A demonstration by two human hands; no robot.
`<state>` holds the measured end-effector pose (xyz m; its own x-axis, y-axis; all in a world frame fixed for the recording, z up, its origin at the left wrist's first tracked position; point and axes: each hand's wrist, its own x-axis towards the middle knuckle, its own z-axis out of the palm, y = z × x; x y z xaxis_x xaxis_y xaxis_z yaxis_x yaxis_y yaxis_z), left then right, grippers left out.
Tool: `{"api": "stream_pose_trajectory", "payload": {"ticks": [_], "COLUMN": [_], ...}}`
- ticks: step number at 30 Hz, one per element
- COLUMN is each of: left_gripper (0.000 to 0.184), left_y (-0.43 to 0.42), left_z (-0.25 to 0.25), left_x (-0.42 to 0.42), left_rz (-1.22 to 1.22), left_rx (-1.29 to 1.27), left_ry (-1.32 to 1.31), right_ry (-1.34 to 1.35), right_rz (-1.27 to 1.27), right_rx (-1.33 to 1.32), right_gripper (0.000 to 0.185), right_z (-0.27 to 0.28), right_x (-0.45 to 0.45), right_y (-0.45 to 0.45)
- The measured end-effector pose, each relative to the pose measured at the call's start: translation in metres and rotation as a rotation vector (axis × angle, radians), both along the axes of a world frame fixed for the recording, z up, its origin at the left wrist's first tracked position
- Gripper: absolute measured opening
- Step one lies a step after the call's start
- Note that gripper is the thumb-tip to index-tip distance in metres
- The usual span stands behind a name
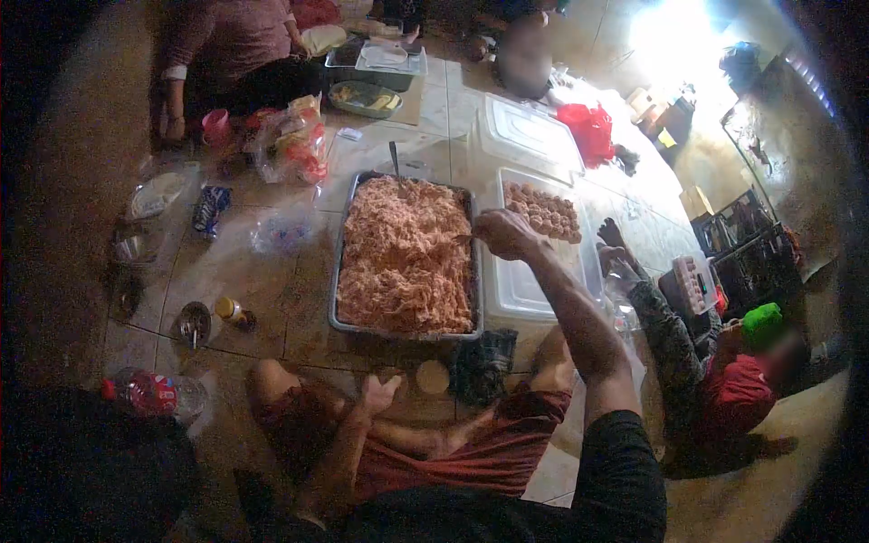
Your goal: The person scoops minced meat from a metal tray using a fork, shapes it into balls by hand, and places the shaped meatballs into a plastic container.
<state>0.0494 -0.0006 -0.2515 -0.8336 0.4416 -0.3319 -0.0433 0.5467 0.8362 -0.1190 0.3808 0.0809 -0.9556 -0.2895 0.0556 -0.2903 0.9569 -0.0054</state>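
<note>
A large rectangular tray [336,308] on the floor in front of me is heaped with a pinkish, shredded-looking mixture [407,253]. My right hand [507,233] is closed at the tray's right edge, gripping what looks like a spoon [463,240] whose tip meets the mixture. Closed fingers mark my left hand [380,395], low over my lap in front of the tray; whatever they may hold is too small to make out. Another utensil handle [395,158] sticks up from the tray's far side. Right of the tray, a clear plastic container [500,181] holds rows of small round balls [543,213].
Clear lids [529,136] lie behind and below my right arm. A small bowl [193,324], a yellow-capped jar [233,312], a bottle [158,395] and a blue packet [211,210] stand left. A black plastic bag [484,366] is by my leg. Other people sit around.
</note>
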Motion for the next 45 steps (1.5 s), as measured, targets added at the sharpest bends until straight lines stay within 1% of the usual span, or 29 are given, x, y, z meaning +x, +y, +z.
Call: {"api": "stream_pose_trajectory", "payload": {"ticks": [2, 4, 5, 8, 10, 12, 14, 15, 17, 19, 21, 22, 24, 26, 27, 28, 30, 31, 32, 34, 35, 36, 37, 38, 39, 41, 42, 44, 45], "left_gripper": [0.031, 0.029, 0.031, 0.037, 0.041, 0.045, 0.049, 0.051, 0.056, 0.060, 0.065, 0.061, 0.057, 0.056, 0.055, 0.054, 0.052, 0.051, 0.051, 0.049, 0.049, 0.048, 0.058, 0.068, 0.062, 0.056, 0.045, 0.034, 0.026], "left_y": [-0.001, -0.004, -0.003, 0.000, 0.001, 0.004, 0.006, 0.005, 0.003, 0.003, 0.005, 0.008, 0.012, 0.010, 0.008, 0.006, 0.000, -0.001, -0.001, -0.001, -0.001, -0.002, -0.005, -0.008, -0.011, -0.012, -0.002, -0.001, -0.004], "left_z": [-0.031, -0.071, -0.064, -0.030, -0.015, -0.005, 0.004, 0.008, 0.015, 0.023, 0.038, 0.051, 0.067, 0.054, 0.047, 0.038, 0.029, 0.024, 0.022, 0.012, 0.014, 0.017, 0.026, 0.036, 0.045, 0.075, 0.103, 0.099, 0.074], "left_x": [0.002, 0.005, 0.005, 0.002, 0.001, -0.001, -0.004, -0.004, -0.004, -0.005, -0.008, -0.009, -0.013, -0.013, -0.013, -0.013, -0.012, -0.011, -0.013, -0.017, -0.018, -0.016, -0.014, -0.011, -0.004, 0.008, 0.002, 0.004, 0.005], "left_rz": [-0.073, -0.181, -0.163, -0.067, -0.050, -0.039, -0.029, -0.028, -0.020, -0.013, 0.005, 0.045, 0.093, 0.078, 0.069, 0.057, 0.041, 0.029, 0.011, -0.021, -0.043, -0.052, -0.077, -0.103, -0.154, -0.206, -0.031, 0.150, 0.034], "left_rx": [-0.071, -0.194, -0.156, -0.069, -0.059, -0.060, -0.062, -0.066, -0.080, -0.102, -0.130, -0.137, -0.139, -0.105, -0.088, -0.066, -0.034, -0.016, -0.010, 0.004, 0.017, 0.021, 0.051, 0.081, -0.050, -0.189, -0.238, -0.287, -0.169], "left_ry": [0.117, 0.355, 0.297, 0.094, 0.048, 0.021, 0.003, -0.002, -0.012, -0.021, -0.036, -0.056, -0.075, -0.053, -0.041, -0.026, 0.007, 0.028, 0.058, 0.122, 0.146, 0.152, 0.144, 0.136, 0.250, 0.358, 0.146, -0.079, 0.243], "right_ry": [0.006, -0.143, -0.134, -0.098, -0.075, 0.097, 0.063, 0.044, 0.028, 0.121, 0.114, 0.101, 0.107, -0.131, -0.126, -0.120, -0.088, 0.009, 0.013, -0.085, 0.027, 0.117, 0.220, 0.143, 0.069, 0.319, 0.313, 0.295, 0.197], "right_rz": [0.077, -0.085, -0.145, -0.228, -0.246, -0.254, -0.304, -0.301, -0.294, -0.191, -0.118, -0.040, -0.005, -0.171, -0.182, -0.185, -0.300, -0.227, -0.235, -0.279, -0.053, 0.047, 0.138, 0.095, 0.047, 0.259, 0.253, 0.253, 0.187], "right_rx": [0.000, -0.378, -0.418, -0.492, -0.460, -0.238, -0.018, -0.172, -0.329, 0.055, 0.011, -0.033, 0.019, -0.363, -0.441, -0.437, -0.604, -0.705, -0.708, -0.716, -0.875, -0.746, -0.619, -0.677, -0.734, -0.435, -0.339, -0.249, -0.145], "right_gripper": [0.009, 0.009, 0.009, 0.011, 0.007, 0.007, 0.014, 0.012, 0.011, 0.005, 0.005, 0.008, 0.010, 0.014, 0.016, 0.016, 0.017, 0.017, 0.017, 0.017, 0.017, 0.018, 0.019, 0.021, 0.025, 0.026, 0.025, 0.024, 0.020], "right_z": [0.018, 0.032, 0.051, 0.061, 0.053, 0.035, 0.012, 0.003, -0.002, -0.028, -0.029, -0.027, -0.018, 0.001, 0.002, 0.009, 0.035, 0.042, 0.053, 0.067, 0.041, 0.016, -0.007, -0.050, -0.094, -0.148, -0.123, -0.086, -0.069], "right_x": [0.017, 0.032, 0.044, 0.052, 0.051, 0.047, 0.035, 0.035, 0.036, 0.027, 0.031, 0.032, 0.042, 0.057, 0.060, 0.063, 0.075, 0.083, 0.090, 0.099, 0.092, 0.091, 0.089, 0.090, 0.090, 0.092, 0.102, 0.119, 0.121], "right_y": [0.001, -0.004, -0.019, -0.029, -0.026, -0.023, -0.034, -0.039, -0.055, -0.048, -0.037, -0.031, -0.029, -0.038, -0.036, -0.039, -0.057, -0.068, -0.083, -0.111, -0.115, -0.116, -0.118, -0.108, -0.098, -0.075, -0.079, -0.082, -0.081]}}
